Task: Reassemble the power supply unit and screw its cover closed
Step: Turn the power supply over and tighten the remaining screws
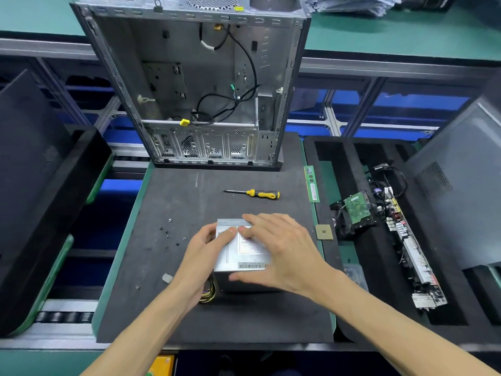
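The power supply unit [244, 256] sits just below the screwdriver [256, 194] on the bench. My left hand [207, 253] grips its side, right hand [282, 251] presses flat — likely heavy, rigid, slick-sided.

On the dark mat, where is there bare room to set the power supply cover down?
Bare mat lies near the front edge, below both hands, and between the screwdriver and the open case. Crowded: loose screws left of the power supply, held by left hand and right hand; the CPU chip to its right.
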{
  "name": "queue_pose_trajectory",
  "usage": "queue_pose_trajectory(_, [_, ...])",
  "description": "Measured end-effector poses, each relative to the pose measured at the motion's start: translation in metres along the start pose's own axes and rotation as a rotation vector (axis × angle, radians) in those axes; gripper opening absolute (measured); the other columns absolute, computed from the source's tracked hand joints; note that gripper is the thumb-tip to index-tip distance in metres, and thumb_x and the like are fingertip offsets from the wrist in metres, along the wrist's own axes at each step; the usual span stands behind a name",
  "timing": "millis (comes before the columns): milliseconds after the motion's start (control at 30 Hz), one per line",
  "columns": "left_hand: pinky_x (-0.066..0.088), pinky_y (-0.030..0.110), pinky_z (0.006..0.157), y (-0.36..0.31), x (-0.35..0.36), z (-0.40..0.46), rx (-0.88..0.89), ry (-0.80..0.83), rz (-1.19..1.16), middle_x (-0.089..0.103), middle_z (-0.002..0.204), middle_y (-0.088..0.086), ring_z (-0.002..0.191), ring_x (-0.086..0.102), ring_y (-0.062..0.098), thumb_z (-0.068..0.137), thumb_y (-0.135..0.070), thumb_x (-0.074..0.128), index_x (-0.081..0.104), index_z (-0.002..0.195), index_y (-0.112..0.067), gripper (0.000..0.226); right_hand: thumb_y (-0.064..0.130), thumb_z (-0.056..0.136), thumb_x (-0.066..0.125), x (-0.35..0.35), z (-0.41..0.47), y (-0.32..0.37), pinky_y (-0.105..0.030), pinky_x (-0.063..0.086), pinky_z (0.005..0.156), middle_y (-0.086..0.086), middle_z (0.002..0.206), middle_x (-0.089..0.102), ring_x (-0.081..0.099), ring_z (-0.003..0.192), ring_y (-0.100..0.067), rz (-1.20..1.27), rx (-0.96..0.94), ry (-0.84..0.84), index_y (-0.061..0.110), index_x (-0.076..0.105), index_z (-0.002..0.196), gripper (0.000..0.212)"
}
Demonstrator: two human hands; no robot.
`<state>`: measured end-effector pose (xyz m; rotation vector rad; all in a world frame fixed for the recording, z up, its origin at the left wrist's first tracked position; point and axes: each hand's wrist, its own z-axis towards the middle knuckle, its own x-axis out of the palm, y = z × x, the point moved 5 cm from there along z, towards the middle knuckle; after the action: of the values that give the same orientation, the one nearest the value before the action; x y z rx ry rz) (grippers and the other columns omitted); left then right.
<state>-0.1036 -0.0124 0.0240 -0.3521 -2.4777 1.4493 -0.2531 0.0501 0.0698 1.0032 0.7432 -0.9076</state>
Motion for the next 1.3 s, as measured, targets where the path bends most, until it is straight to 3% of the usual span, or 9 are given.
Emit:
queue_pose_trajectory(167, [0.053,0.024,0.077,0.002,-0.001,-0.009,0.021,0.019,-0.010,0.077,0.111,0.000,0.103,0.072,0.016,0.095,-0.025,0.068,0.068,0.118,-0.018,0.024,0.043,0.092,0.071,-0.005,-0.010,-0.012,-0.040,0.031,0.120,0.006,0.145,0.059,0.047,0.140,-0.009,0.297,0.104,-0.014,0.020,0.068,0.128,0.043])
queue_pose_trajectory(267, [0.054,0.022,0.075,0.003,-0.001,-0.011,-0.010,0.030,-0.029,0.077,0.112,-0.004,0.101,0.073,0.012,0.094,-0.025,0.069,0.067,0.119,-0.020,0.026,0.039,0.093,0.073,0.002,-0.035,-0.040,-0.030,0.028,0.121,0.019,0.150,0.045,0.036,0.142,0.001,0.595,0.627,-0.099,0.033,0.051,0.143,0.054])
queue_pose_trajectory(367, [0.053,0.031,0.087,0.004,0.001,-0.010,-0.048,0.063,-0.041,0.077,0.114,-0.003,0.104,0.073,0.014,0.094,-0.025,0.069,0.067,0.122,-0.019,0.028,0.047,0.088,0.074,0.030,-0.053,-0.039,-0.038,0.040,0.116,0.009,0.142,0.061,0.057,0.130,-0.006,1.202,1.003,0.045,0.030,0.056,0.139,0.057])
queue_pose_trajectory(533, [0.052,0.041,0.102,0.007,0.001,-0.006,-0.090,0.094,-0.029,0.077,0.114,-0.002,0.107,0.073,0.018,0.093,-0.028,0.070,0.066,0.124,-0.018,0.033,0.035,0.095,0.069,0.034,-0.051,-0.041,-0.050,0.047,0.110,-0.003,0.125,0.074,0.069,0.118,-0.022,1.324,1.030,0.017,0.018,0.061,0.132,0.042])
queue_pose_trajectory(767, [0.058,0.028,0.067,0.006,-0.001,0.001,-0.137,0.059,-0.079,0.078,0.109,0.004,0.095,0.076,0.019,0.088,-0.018,0.075,0.066,0.117,-0.014,0.031,0.028,0.096,0.069,0.034,-0.051,-0.045,-0.052,0.050,0.107,-0.005,0.121,0.075,0.071,0.114,-0.025,1.336,1.093,0.007,0.015,0.062,0.130,0.037])
queue_pose_trajectory(867, [0.058,0.036,0.076,0.005,-0.001,0.002,-0.129,0.031,-0.059,0.077,0.108,0.005,0.095,0.076,0.022,0.088,-0.018,0.075,0.066,0.112,-0.013,0.026,0.027,0.096,0.069,0.035,-0.050,-0.045,-0.051,0.051,0.105,-0.005,0.120,0.075,0.072,0.112,-0.025,1.344,1.093,-0.032,0.015,0.062,0.129,0.035])
queue_pose_trajectory(1100, [0.056,0.042,0.079,0.002,0.005,0.000,-0.066,-0.014,-0.080,0.077,0.102,0.007,0.088,0.075,0.022,0.091,-0.014,0.071,0.062,0.105,-0.008,0.018,0.026,0.094,0.071,0.037,-0.050,-0.047,-0.027,0.060,0.078,-0.002,0.115,0.077,0.074,0.106,-0.019,1.363,1.068,-0.063,0.023,0.066,0.113,0.020])
queue_pose_trajectory(1233, [0.056,0.041,0.076,0.003,0.005,-0.001,-0.049,-0.004,-0.091,0.077,0.104,0.006,0.090,0.075,0.022,0.090,-0.018,0.072,0.063,0.105,-0.011,0.018,0.034,0.084,0.077,0.036,-0.049,-0.048,-0.037,0.055,0.092,-0.005,0.116,0.076,0.073,0.109,-0.022,1.368,1.064,-0.071,0.020,0.067,0.113,0.034])
queue_pose_trajectory(1300, [0.056,0.038,0.076,0.005,0.004,-0.003,-0.025,0.005,-0.073,0.077,0.105,0.003,0.095,0.074,0.021,0.091,-0.023,0.072,0.066,0.105,-0.017,0.016,0.038,0.080,0.079,0.036,-0.049,-0.048,-0.039,0.054,0.096,-0.003,0.115,0.077,0.073,0.109,-0.022,1.357,1.069,-0.071,0.027,0.071,0.105,0.028])
